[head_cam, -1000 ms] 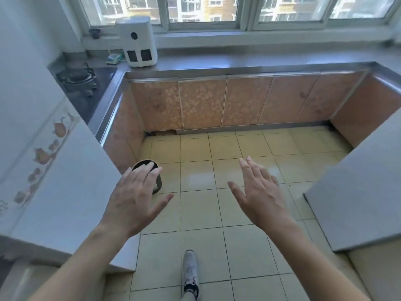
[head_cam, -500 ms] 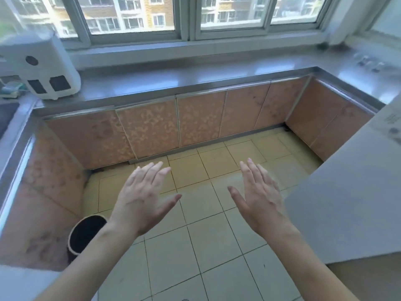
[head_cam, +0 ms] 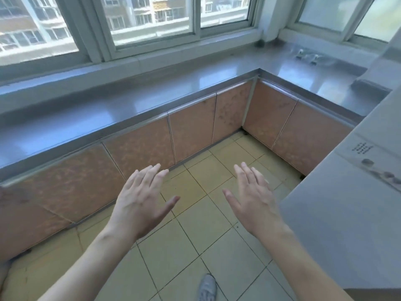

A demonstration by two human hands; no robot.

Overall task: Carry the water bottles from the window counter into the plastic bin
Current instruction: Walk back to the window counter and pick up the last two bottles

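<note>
The view has swung right since a moment ago: the white appliance and dark bin have slipped out of sight, and the corner of the window counter (head_cam: 217,83) now shows. Both arms reach forward over the tiled floor (head_cam: 195,246), left hand (head_cam: 141,203) and right hand (head_cam: 253,198) palms down, fingers straight and spread, holding nothing. Blurred bottles (head_cam: 308,56) lie far right on the counter.

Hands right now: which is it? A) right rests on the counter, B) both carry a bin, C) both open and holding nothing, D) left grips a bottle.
C: the left hand and right hand hang over the floor, fingers straight, holding nothing.
</note>
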